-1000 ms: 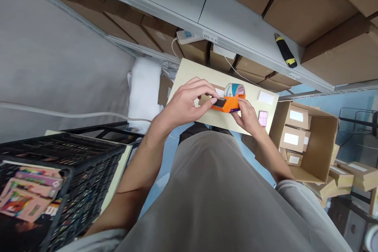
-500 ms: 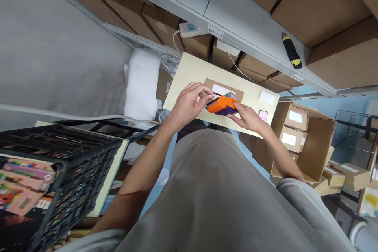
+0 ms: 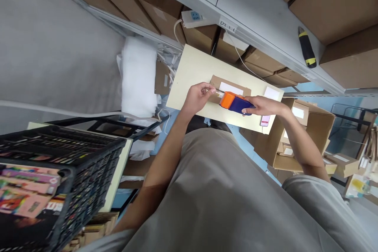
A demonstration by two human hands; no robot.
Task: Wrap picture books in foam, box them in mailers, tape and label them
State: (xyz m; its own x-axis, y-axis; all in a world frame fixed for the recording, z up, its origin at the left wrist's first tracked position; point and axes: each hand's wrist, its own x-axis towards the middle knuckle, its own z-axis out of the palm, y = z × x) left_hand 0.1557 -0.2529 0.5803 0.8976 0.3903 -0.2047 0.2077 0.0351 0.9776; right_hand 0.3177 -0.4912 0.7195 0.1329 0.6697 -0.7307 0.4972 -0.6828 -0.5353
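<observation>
My right hand (image 3: 260, 105) is wrapped around the dark blue body of an orange and blue tape dispenser (image 3: 232, 101), holding it above the small cream table (image 3: 189, 69). The dispenser's orange end points left. Thumb and fingers of my left hand (image 3: 198, 96) pinch together at that end, on a thin, clear strip of tape (image 3: 219, 91) that runs to the dispenser. Below both hands a flat brown cardboard box (image 3: 217, 80) with a white label (image 3: 232, 88) lies on the table, partly covered by the dispenser.
A phone (image 3: 265, 120) and white paper (image 3: 271, 93) lie at the table's right end. Beyond stands an open carton (image 3: 320, 130) holding smaller boxes. A black crate (image 3: 88, 181) is at left. A black-yellow utility knife (image 3: 307, 47) rests on the shelf (image 3: 254, 12) above, near a power strip (image 3: 196, 19).
My right hand has turned the dispenser and shifted right, so its blue body shows more. A gap with a strip now spans from my left fingers to the orange end. The view has shifted slightly.
</observation>
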